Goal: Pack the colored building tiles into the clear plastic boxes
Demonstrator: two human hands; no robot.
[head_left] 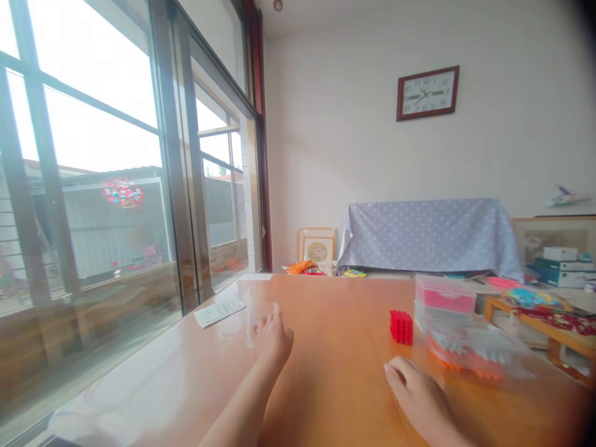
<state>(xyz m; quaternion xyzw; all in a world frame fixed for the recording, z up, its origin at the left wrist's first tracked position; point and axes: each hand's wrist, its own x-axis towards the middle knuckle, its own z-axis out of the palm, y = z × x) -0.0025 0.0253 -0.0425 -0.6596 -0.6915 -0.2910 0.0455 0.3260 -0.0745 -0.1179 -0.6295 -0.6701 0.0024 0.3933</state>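
Observation:
My left hand (271,338) reaches forward over the wooden table (335,372), its fingers closed on a clear, see-through plastic piece (259,316) that is hard to make out. My right hand (416,394) rests palm-down on the table near the front, fingers loosely apart and holding nothing. Just beyond it stands a small red block of clipped-together pieces (401,326). To the right of that block sits a clear plastic box with a pink insert (444,298), beside a clear bag of grey and orange pieces (479,354).
A white paper slip (218,310) lies on the table's left side by the large window (93,155). Behind the table are a cloth-covered piece of furniture (431,233), picture frames on the floor, a cluttered low table at right (540,307), and a wall clock (427,93).

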